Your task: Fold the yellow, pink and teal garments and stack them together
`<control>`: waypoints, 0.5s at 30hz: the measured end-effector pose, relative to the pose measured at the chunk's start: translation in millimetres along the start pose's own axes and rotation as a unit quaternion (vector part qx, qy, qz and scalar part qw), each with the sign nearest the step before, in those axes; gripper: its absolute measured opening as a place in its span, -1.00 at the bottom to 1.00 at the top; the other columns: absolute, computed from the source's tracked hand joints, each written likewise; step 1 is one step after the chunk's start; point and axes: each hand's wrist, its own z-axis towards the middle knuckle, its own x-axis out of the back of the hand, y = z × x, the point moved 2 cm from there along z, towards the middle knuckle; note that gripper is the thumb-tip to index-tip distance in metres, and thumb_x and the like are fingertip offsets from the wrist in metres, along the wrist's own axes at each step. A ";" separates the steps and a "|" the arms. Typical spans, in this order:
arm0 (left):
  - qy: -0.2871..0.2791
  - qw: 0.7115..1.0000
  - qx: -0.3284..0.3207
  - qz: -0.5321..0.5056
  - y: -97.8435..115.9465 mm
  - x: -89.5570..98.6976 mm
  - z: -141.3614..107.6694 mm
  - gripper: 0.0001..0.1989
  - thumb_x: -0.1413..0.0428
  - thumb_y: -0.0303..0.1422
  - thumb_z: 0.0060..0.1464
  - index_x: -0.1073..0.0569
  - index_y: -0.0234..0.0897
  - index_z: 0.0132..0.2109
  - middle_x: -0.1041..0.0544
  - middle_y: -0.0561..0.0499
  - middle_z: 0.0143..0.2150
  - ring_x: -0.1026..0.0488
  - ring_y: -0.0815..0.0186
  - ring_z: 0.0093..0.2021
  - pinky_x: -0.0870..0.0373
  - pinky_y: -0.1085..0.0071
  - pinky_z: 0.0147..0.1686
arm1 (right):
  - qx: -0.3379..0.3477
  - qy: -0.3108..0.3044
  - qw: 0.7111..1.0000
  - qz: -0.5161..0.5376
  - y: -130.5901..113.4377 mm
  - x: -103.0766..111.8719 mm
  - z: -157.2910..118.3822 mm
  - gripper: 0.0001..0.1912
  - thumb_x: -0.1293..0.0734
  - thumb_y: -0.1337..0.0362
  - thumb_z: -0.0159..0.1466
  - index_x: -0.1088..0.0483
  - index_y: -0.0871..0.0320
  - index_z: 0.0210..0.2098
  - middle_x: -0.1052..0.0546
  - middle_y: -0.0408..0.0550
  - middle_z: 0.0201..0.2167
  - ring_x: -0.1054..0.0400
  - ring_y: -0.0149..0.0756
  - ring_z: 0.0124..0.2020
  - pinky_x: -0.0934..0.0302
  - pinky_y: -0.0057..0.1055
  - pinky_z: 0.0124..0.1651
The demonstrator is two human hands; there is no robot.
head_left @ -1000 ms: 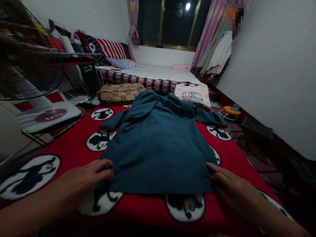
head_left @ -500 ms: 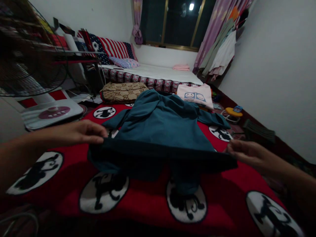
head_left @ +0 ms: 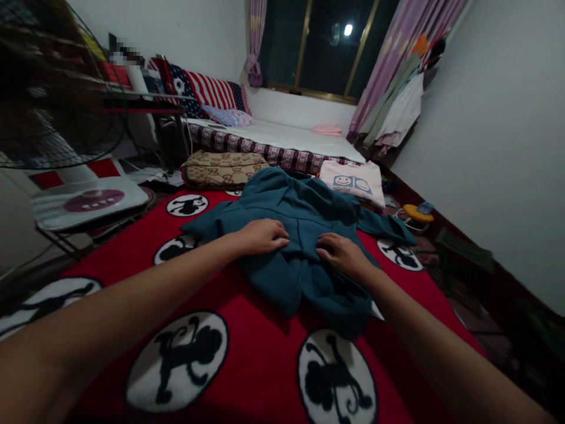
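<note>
A teal garment (head_left: 282, 197) lies bunched on a red blanket (head_left: 247, 365) with monkey patterns. My left hand (head_left: 263, 237) rests on the garment's middle, its fingers curled against the cloth. Just to the right, my right hand (head_left: 338, 250) is on the same garment, fingers bent into the fabric near a fold. The garment's lower part hangs in loose folds towards me, and one sleeve stretches out to the right.
Behind the garment lie a folded brown patterned cloth (head_left: 225, 169) and a folded pink shirt (head_left: 353, 181). A fan (head_left: 57, 118) and a white chair (head_left: 90, 203) stand at the left. A yellow stool (head_left: 417, 213) is at the right.
Both hands have moved inward and forward from the ends of the garment's dark lower edge to its middle. That edge is no longer stretched, and the cloth is now bunched.
</note>
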 end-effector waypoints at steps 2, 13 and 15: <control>-0.037 0.996 0.043 0.071 -24.4 -18.3 -5.8 -0.58 0.05 -0.26 0.22 -0.40 -0.22 0.17 -0.32 -0.14 0.27 -0.29 0.09 0.23 -0.20 0.17 0.19 | -0.083 -0.036 0.995 -0.033 24.1 -15.8 3.0 -0.57 -0.18 0.10 0.33 -0.32 0.10 0.14 -0.27 0.10 0.26 -0.09 0.03 0.29 -0.06 0.09 0.22; 0.067 0.997 0.043 0.014 -40.9 -13.9 -22.7 -0.59 0.08 -0.47 0.12 -0.44 -0.29 0.09 -0.31 -0.16 0.27 -0.22 0.16 0.28 -0.09 0.07 0.27 | -0.157 0.047 0.981 0.103 57.7 -6.0 -6.9 -0.49 -0.19 0.38 0.17 -0.35 0.10 0.12 -0.23 0.08 0.29 -0.08 -0.03 0.31 0.06 0.07 0.31; 0.074 0.996 -0.028 -0.041 -15.4 -1.4 -43.4 -0.54 0.07 -0.55 0.02 -0.45 -0.27 0.06 -0.34 -0.12 0.24 -0.20 0.19 0.29 -0.13 0.15 0.26 | -0.087 0.102 0.977 0.164 34.1 14.0 -28.8 -0.42 -0.17 0.49 0.01 -0.39 0.13 0.03 -0.31 0.05 0.23 -0.17 -0.12 0.26 0.02 -0.09 0.32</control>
